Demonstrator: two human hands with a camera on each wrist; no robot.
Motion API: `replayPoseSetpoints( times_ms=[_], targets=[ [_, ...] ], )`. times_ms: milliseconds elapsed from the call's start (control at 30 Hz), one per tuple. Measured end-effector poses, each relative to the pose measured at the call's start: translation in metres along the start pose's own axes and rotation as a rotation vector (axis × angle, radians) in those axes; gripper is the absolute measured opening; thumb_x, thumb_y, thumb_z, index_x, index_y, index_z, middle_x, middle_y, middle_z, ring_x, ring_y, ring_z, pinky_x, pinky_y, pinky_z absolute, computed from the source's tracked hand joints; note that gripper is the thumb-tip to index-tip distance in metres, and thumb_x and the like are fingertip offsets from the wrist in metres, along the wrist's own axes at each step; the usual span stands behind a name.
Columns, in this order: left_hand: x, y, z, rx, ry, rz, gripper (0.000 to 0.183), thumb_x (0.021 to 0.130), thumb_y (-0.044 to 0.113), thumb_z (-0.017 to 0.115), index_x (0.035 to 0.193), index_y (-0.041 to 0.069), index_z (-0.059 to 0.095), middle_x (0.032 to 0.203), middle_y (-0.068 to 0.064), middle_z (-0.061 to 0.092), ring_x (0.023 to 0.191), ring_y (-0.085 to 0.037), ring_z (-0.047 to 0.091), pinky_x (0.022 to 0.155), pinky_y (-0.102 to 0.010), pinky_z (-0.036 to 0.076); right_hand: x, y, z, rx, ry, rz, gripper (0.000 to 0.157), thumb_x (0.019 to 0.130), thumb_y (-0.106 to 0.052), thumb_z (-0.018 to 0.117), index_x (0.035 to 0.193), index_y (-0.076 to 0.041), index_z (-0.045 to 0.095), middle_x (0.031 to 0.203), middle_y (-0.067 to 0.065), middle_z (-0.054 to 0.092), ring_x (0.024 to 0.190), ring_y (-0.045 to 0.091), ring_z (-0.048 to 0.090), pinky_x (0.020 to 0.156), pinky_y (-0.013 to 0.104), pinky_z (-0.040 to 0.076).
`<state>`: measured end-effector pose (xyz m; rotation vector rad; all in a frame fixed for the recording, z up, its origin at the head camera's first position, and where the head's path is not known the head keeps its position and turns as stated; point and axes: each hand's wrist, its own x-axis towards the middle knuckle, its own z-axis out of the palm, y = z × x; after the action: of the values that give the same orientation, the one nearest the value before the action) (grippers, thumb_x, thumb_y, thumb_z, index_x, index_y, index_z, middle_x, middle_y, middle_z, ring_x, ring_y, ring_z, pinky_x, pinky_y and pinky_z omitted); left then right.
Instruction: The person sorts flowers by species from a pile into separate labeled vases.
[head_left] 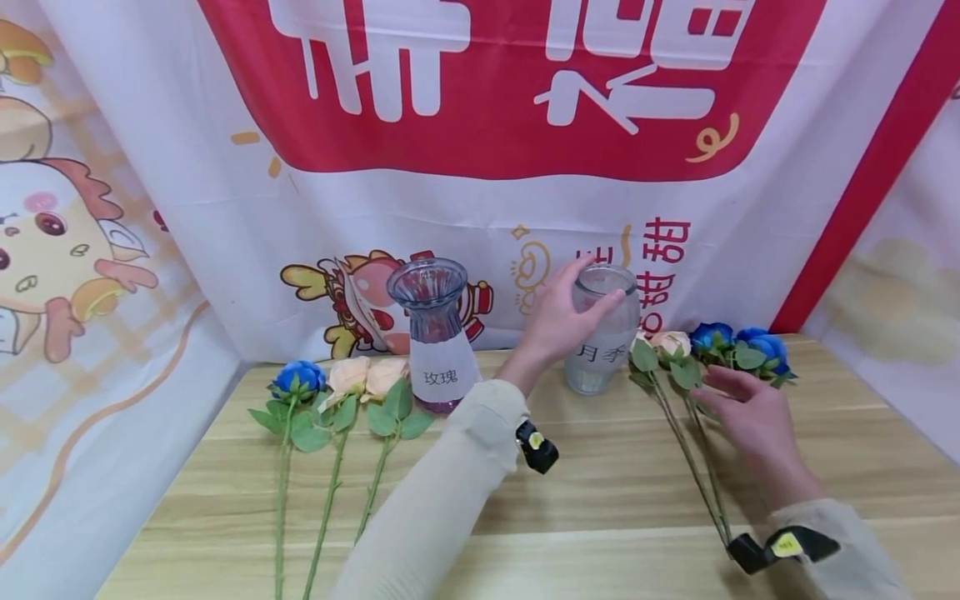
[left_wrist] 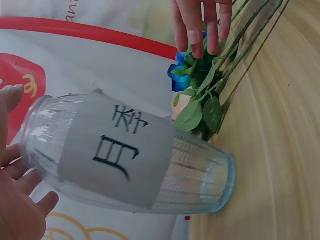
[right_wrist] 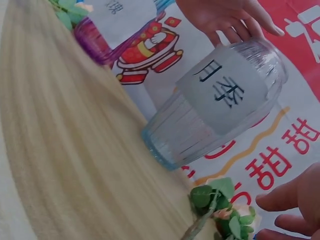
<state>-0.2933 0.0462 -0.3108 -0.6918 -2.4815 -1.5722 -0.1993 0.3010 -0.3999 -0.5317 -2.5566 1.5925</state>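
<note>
A clear glass vase (head_left: 592,375) stands upright on the table, with a paper label (left_wrist: 120,150) of two dark characters. At its mouth is my left hand (head_left: 562,312), fingers spread about the rim. In the right wrist view the left thumb (right_wrist: 267,20) is straight and apart from the rim. Over the right-hand flowers is my right hand (head_left: 753,417), fingers loosely extended. Beneath and beside it lie blue roses (head_left: 761,346) and a pale pink rose (head_left: 670,342) with green leaves and long stems, partly hidden by the hand.
A blue-purple glass vase (head_left: 427,287) with a labelled front stands left of the clear one. Left of it lie a blue rose (head_left: 298,379) and two pale roses (head_left: 348,377). A printed cloth (head_left: 487,200) hangs behind the wooden table (head_left: 600,483).
</note>
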Motion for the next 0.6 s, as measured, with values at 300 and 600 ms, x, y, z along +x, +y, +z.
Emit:
replayPoseSetpoints(
  times_ms=[300,600],
  targets=[
    [0.005,-0.007,0.015,-0.028,0.078,-0.003,0.069,0.100,0.049,0.069,0.162,0.030,0.043,0.168,0.003,0.043,0.153,-0.024,0.044,0.121,-0.057,0.042,0.003,0.004,0.010,-0.017,0.030,0.089,0.066,0.103,-0.022,0.070,0.162,-0.010,0.043,0.162,0.021,0.050,0.145,0.042,0.050,0.112,0.054,0.051],
    [0.005,-0.010,0.018,-0.064,0.107,0.002,0.066,0.100,0.045,0.070,0.160,0.029,0.045,0.164,0.003,0.048,0.147,-0.022,0.049,0.119,-0.053,0.042,0.003,0.007,0.012,-0.063,0.050,0.128,0.066,0.100,-0.016,0.074,0.159,-0.007,0.047,0.158,0.026,0.052,0.140,0.044,0.053,0.109,0.058,0.051]
  ],
)
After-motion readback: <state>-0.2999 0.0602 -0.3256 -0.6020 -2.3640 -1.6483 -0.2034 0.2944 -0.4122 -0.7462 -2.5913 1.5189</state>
